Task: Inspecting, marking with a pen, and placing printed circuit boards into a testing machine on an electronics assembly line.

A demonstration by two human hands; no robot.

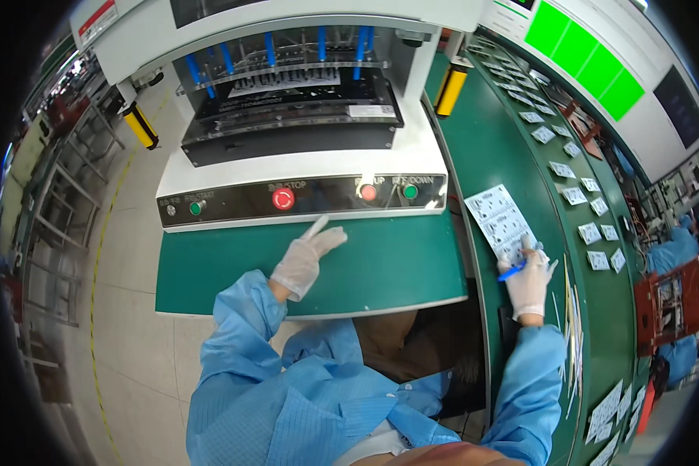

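Observation:
My left hand [304, 260], in a white glove, hovers or rests over the green mat [396, 256] just before the machine's button panel. Its fingers stretch forward and it holds nothing. To the right, my gloved right hand [529, 287] has its fingers around a blue pen [511, 272]. The same hand touches the near end of a white circuit board panel [495, 216] lying on the green bench. Beyond my left hand stands a white test machine [303, 172] with a black fixture [287, 128] inside it.
A red stop button [283, 199] and a green button [410, 192] sit on the machine's front panel. Rows of small white boards [573, 196] lie along the bench at right. A monitor [586, 58] shows green blocks. Yellow-black posts [450, 91] flank the machine.

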